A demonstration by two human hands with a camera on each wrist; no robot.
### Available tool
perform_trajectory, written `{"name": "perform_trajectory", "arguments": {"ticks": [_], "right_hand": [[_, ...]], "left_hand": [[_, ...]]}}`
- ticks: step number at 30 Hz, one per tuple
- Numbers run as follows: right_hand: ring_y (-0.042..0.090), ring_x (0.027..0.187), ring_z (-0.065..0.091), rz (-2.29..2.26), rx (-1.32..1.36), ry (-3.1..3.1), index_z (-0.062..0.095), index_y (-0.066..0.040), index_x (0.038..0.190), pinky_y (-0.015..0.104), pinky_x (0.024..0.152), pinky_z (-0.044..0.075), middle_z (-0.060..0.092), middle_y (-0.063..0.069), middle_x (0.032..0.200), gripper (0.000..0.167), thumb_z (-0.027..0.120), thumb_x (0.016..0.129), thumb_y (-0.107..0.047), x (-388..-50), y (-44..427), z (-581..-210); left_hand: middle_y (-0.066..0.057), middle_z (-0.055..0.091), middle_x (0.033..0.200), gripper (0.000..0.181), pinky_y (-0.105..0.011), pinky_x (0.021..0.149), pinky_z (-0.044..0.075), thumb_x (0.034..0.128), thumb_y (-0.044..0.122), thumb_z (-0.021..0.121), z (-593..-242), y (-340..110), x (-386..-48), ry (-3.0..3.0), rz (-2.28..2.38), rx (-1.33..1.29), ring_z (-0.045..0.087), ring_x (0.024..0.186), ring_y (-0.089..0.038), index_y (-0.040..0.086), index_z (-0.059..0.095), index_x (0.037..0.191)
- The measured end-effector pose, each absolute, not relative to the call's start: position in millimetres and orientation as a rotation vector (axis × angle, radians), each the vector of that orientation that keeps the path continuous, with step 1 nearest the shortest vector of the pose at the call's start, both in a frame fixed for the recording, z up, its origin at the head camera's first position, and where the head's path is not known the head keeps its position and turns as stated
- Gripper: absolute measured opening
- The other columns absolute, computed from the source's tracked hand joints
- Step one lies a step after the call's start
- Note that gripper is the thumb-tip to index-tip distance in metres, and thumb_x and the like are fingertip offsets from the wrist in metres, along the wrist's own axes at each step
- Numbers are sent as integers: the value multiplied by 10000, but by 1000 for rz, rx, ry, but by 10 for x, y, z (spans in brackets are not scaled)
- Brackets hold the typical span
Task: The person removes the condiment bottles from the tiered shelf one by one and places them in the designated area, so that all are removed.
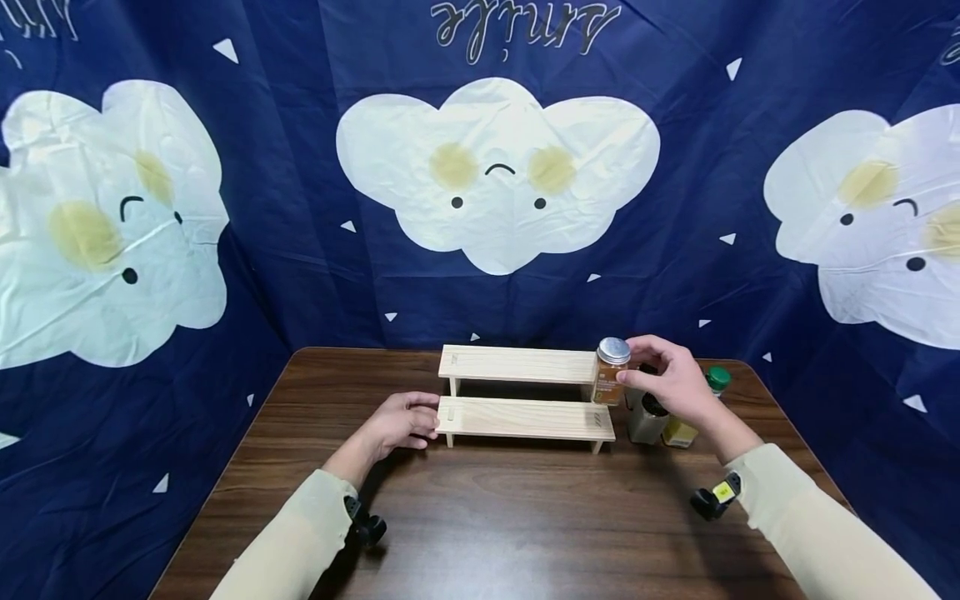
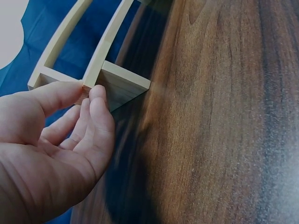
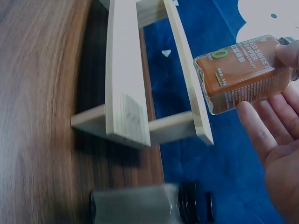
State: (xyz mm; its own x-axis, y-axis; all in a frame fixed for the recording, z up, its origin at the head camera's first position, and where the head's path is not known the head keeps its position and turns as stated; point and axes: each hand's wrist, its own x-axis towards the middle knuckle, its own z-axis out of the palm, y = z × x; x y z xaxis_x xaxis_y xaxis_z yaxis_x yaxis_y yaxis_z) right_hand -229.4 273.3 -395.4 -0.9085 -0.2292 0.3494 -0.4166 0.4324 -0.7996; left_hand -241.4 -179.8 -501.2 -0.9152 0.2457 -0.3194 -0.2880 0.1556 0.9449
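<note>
A two-tier wooden rack (image 1: 525, 414) stands toward the back of the table. At its left end my left hand (image 1: 405, 419) pinches the tip of the lower board between thumb and fingers, as the left wrist view (image 2: 70, 135) shows. My right hand (image 1: 672, 385) holds a spice jar (image 1: 606, 383) with a silver lid at the right end of the upper board. In the right wrist view, the jar (image 3: 245, 70) has orange-red powder and a label reading sweet pepper; its base is close to the upper board, and whether they touch I cannot tell.
Right of the rack, partly behind my right hand, stand a black-lidded jar (image 1: 647, 419), a container with a yellow label (image 1: 679, 433) and a green-capped one (image 1: 717, 379). A blue cloth (image 1: 300, 250) with clouds hangs behind the brown table (image 1: 517, 517).
</note>
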Motion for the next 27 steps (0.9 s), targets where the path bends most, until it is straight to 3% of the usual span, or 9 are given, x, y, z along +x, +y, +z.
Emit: {"name": "perform_trajectory", "arguments": {"ticks": [10,18,27], "right_hand": [[9,902,688,1436,560,-2419,647,50,1191,146,729,559,712,-138,991,369,793,852,36,-2226,3131,-3906],[-18,845,680,1364,424,-2439,645,10,1197,116,703,538,706,-195,953,356,785,870,4,-2146,3459,-3873],[-20,820,677,1452,394,-2355,670,-7,1201,125,690,554,730,-176,959,375,746,853,110,-2041,3816,-3890]], "left_hand": [[-89,685,1072,564,-258,598,581,923,-3,649,-4999,-1808,-2400,2035,1818,-31,704,777,-152,-34,461,1454],[-79,690,1067,573,-255,593,580,904,-5,668,-5016,-1804,-2407,2035,1818,-36,717,790,-168,-28,476,1443],[-90,691,1086,577,-260,595,577,907,-6,673,-4992,-1794,-2380,2043,1814,-40,709,778,-155,-26,475,1449]]}}
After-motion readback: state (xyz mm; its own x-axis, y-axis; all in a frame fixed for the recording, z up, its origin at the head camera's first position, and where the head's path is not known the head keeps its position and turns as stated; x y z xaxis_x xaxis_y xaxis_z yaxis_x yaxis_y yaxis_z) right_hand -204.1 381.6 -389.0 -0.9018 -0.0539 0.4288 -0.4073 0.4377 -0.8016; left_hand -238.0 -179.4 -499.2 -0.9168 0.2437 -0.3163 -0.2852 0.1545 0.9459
